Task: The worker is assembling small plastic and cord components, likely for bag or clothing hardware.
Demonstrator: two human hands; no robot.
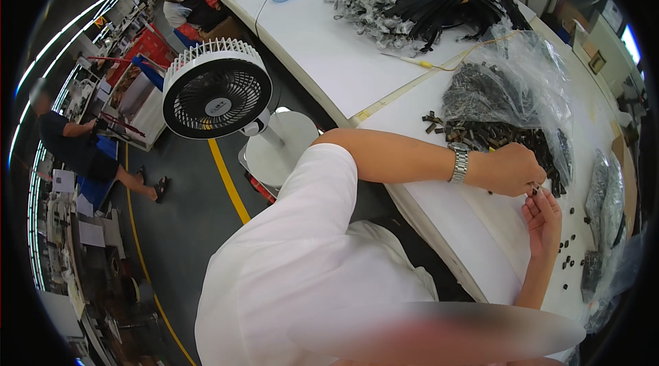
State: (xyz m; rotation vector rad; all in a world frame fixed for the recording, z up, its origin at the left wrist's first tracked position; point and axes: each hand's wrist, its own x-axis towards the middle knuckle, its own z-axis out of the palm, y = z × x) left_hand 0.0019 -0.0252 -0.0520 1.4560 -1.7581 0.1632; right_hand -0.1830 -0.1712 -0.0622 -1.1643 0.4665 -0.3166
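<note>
My left hand [509, 168], with a metal-band watch [459, 163] on its wrist, reaches across the white table [473, 229]. Its fingers are closed in a pinch and meet the raised fingertips of my right hand [542, 220]. Between them is a small dark piece [535, 192], mostly covered by the fingers, so its kind does not show. The right thumb and forefinger are pinched there too, the other fingers loosely curled. Just beyond the left hand lies a heap of small dark brown and black pieces [491, 134], partly inside a clear plastic bag [542, 85].
Small black parts [566, 244] lie scattered right of my hands, beside filled plastic bags [604, 191]. Farther back are a bundle of black straps [439, 2] and a thin yellow-and-white tool [415, 61]. A white fan [218, 95] stands left of the table; a person [75, 136] is in the aisle.
</note>
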